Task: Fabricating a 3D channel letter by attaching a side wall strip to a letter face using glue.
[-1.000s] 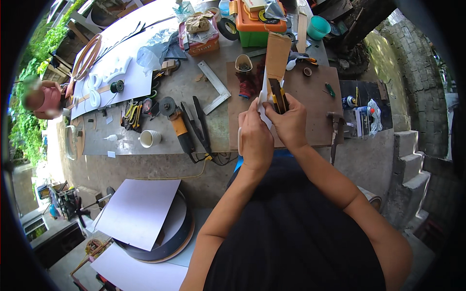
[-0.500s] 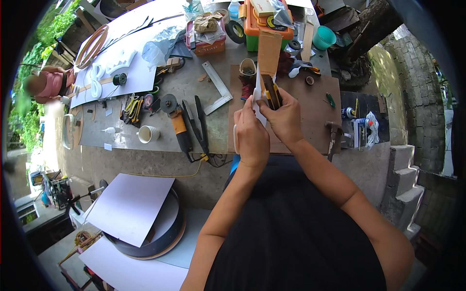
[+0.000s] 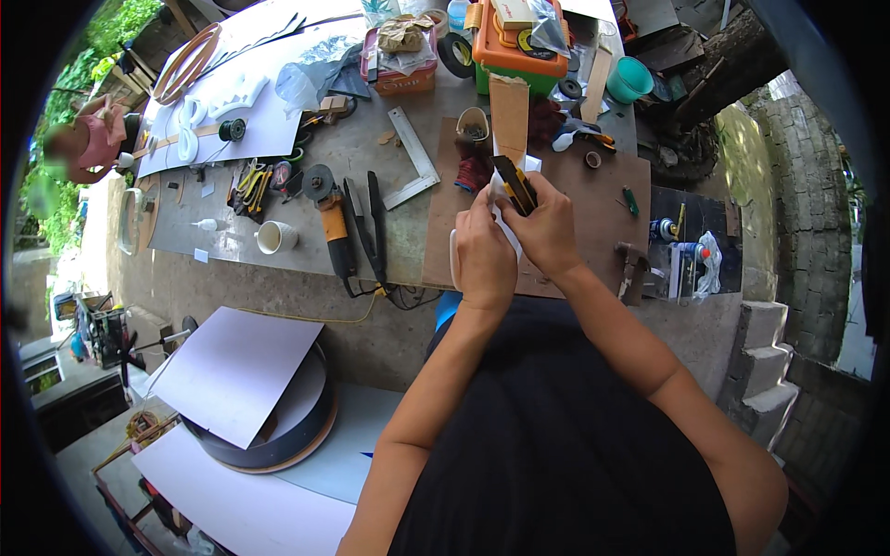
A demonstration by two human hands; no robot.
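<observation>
My left hand [image 3: 484, 252] is closed on a thin white piece [image 3: 507, 230], mostly hidden by my fingers, above the table's near edge. In my right hand [image 3: 549, 230] is a black-and-yellow utility knife [image 3: 515, 185], tilted against the upper part of the white piece. Both hands are close together. A flat brown strip [image 3: 510, 116] extends beyond the knife; whether it joins the white piece I cannot tell. Just left of the strip are a cup [image 3: 472, 125] with small contents and a dark red cloth item [image 3: 470, 171].
An angle grinder [image 3: 334, 218], a metal square [image 3: 413, 162] and a white mug [image 3: 275, 237] lie to the left. A hammer [image 3: 632, 267] is by the right edge. Behind stand an orange-and-green toolbox [image 3: 519, 51] and a teal bucket [image 3: 629, 80]. Another person [image 3: 97, 139] is far left.
The knife has tilted leftward across the white piece, and my right hand has turned slightly with it. My left hand keeps its grip. The whole view has shifted a little.
</observation>
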